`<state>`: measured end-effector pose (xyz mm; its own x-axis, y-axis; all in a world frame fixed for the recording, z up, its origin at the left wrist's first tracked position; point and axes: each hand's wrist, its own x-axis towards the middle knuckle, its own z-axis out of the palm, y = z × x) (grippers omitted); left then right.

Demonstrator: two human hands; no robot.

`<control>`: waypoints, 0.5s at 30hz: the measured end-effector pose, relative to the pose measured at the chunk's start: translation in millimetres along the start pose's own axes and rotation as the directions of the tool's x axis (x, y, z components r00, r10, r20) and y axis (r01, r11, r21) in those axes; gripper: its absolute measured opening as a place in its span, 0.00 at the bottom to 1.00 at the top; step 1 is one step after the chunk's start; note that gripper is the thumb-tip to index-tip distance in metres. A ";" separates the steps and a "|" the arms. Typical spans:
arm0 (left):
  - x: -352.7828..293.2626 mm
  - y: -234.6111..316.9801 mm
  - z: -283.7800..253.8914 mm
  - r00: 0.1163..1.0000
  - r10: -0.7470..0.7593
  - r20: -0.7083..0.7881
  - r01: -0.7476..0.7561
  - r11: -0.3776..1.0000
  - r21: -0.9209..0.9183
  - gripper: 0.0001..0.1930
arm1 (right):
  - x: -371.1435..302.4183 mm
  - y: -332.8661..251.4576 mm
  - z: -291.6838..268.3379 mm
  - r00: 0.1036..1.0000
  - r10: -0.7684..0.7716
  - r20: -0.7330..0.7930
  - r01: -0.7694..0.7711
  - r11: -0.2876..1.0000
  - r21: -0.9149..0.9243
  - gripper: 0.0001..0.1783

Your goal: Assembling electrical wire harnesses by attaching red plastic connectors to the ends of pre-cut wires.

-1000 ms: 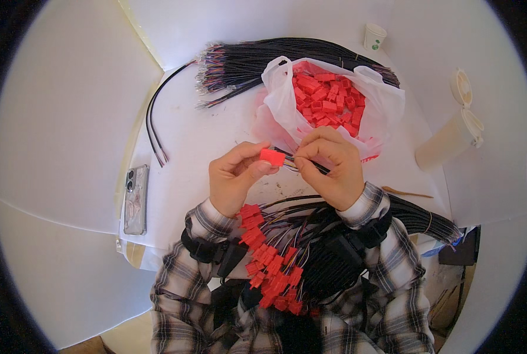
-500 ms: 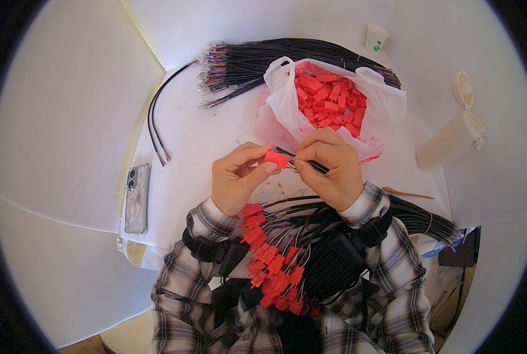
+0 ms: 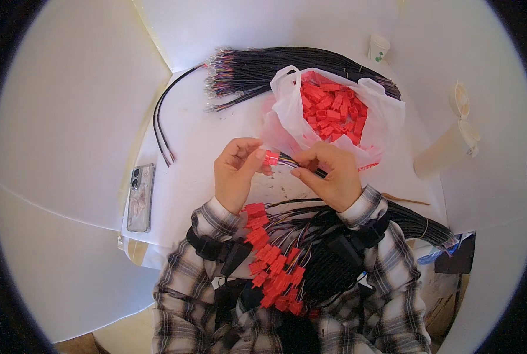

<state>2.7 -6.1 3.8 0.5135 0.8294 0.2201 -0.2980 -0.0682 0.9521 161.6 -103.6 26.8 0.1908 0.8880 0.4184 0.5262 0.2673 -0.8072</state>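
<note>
A red plastic connector housing (image 3: pixel 271 157) sits between the thumb and fingers of my left hand (image 3: pixel 238 171). Thin coloured wires (image 3: pixel 287 160) run from its right side into a black sleeved cable, which my right hand (image 3: pixel 332 174) pinches close to the housing. Whether every wire is seated inside cannot be seen. Below my hands lies a bundle of black cables (image 3: pixel 328 253) with red connectors (image 3: pixel 275 268) on their ends. Just beyond my right hand stands a white plastic bag (image 3: pixel 287 115) full of loose red housings (image 3: pixel 334 109).
Behind the bag lies a thick bundle of black cables (image 3: pixel 275 68) with bare terminals at its left end. A phone (image 3: pixel 140 197) rests at the table's left edge. On the right stand a cream open-lidded bottle (image 3: pixel 446 150) and a paper cup (image 3: pixel 378 48); a thin brown stick (image 3: pixel 406 199) lies nearer.
The red housing has turned in my left fingers, and its coloured wires now show more plainly. My right hand has shifted slightly down, gripping the cable farther from the housing. The view has tilted a little.
</note>
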 end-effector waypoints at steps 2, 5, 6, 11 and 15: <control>0.1 4.3 0.4 0.998 -0.035 -0.044 0.034 0.999 -0.024 0.07 | 1.0 1.0 -2.8 0.998 -0.029 0.063 0.033 0.997 -0.063 0.05; 0.0 3.2 -3.1 0.997 -0.068 -0.039 0.068 0.998 0.006 0.07 | 2.4 4.7 -3.4 0.979 -0.117 0.166 0.135 0.986 -0.101 0.05; -0.2 4.7 -3.0 0.995 -0.095 -0.031 0.096 0.994 0.053 0.08 | 1.6 5.5 -2.2 0.977 -0.075 0.197 0.093 0.992 -0.082 0.04; 3.3 5.1 -7.1 0.989 -0.037 -0.144 0.054 0.992 0.117 0.14 | -2.9 10.0 1.0 0.959 0.023 0.282 -0.020 1.000 -0.015 0.04; 11.6 15.1 -18.2 0.943 -0.072 -0.324 0.037 0.993 -0.111 0.18 | -4.3 3.2 2.2 0.876 0.063 0.479 -0.091 0.995 0.034 0.05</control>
<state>-10.5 12.5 16.9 0.2453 0.9669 0.0706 -0.3664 0.0251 0.9301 160.6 -105.7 21.5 -0.1965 0.9736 0.1160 0.4779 0.1984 -0.8557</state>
